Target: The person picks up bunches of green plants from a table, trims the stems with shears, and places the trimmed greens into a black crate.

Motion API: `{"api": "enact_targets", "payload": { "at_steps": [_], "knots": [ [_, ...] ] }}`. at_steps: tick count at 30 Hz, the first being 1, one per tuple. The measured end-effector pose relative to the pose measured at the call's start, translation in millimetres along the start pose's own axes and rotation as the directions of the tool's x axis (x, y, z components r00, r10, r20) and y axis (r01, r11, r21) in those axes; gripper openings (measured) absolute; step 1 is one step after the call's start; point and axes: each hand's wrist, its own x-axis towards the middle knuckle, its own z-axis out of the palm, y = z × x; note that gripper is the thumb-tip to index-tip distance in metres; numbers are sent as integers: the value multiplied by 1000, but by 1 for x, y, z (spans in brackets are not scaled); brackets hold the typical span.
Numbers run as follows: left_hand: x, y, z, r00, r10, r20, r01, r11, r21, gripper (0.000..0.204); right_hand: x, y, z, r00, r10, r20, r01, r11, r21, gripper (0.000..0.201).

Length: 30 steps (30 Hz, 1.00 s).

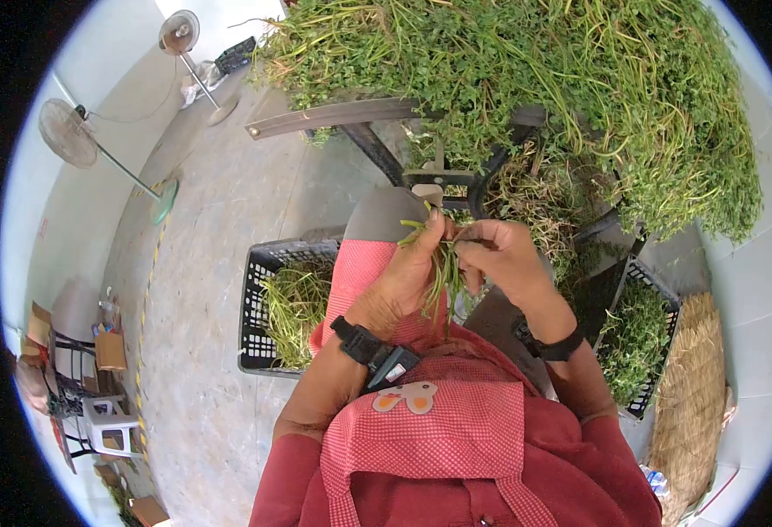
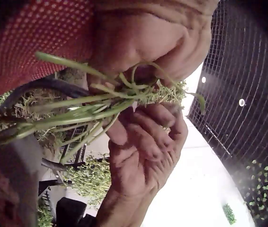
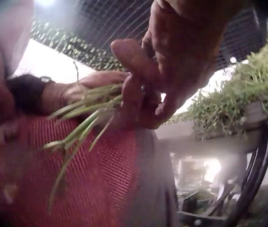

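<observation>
Held over the lap is a small bunch of thin green stems (image 1: 439, 285), their cut ends fanning out toward the body. The left hand (image 1: 410, 274) grips the bunch, its thumb lying along the stems. Close against it, the right hand (image 1: 511, 256) has its fingers curled and pinches at the bunch from the other side. In the left wrist view the loose stems (image 2: 77, 113) stick out between both hands, and the right hand's fingertips (image 2: 157, 137) meet the bunch. The right wrist view shows the stems (image 3: 89, 111) spreading over the red checked apron (image 3: 91, 175).
A table (image 1: 333, 116) piled with leafy green plants (image 1: 509, 70) stands ahead. A black crate (image 1: 254, 325) with stems sits to the left, another crate (image 1: 639, 413) with greens to the right. Beside that lies a straw mat (image 1: 689, 395). Two fans (image 1: 69, 132) stand at far left.
</observation>
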Motion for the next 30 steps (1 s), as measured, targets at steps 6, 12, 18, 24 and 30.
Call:
{"api": "enact_targets", "payload": {
  "at_steps": [6, 12, 18, 24, 30],
  "knots": [
    [-4, 11, 4, 980, -91, 178, 63, 986, 153, 35, -10, -3, -22, 954, -38, 296, -214, 607, 765, 13],
    [-2, 4, 3, 998, 26, 65, -40, 974, 224, 25, -19, 49, -100, 926, 96, -364, 286, 450, 846, 11],
    [-3, 9, -5, 991, 89, 101, -88, 996, -15, 23, -117, 155, -256, 622, 43, -782, 739, 297, 605, 30],
    [1, 11, -14, 969, 75, 237, 46, 883, -468, 26, -131, 235, -265, 718, 68, -693, 642, 320, 696, 21],
    [3, 13, -15, 955, 106, 278, 36, 887, -460, 27, -50, 104, -97, 958, 79, -277, 202, 500, 842, 23]
  ]
}}
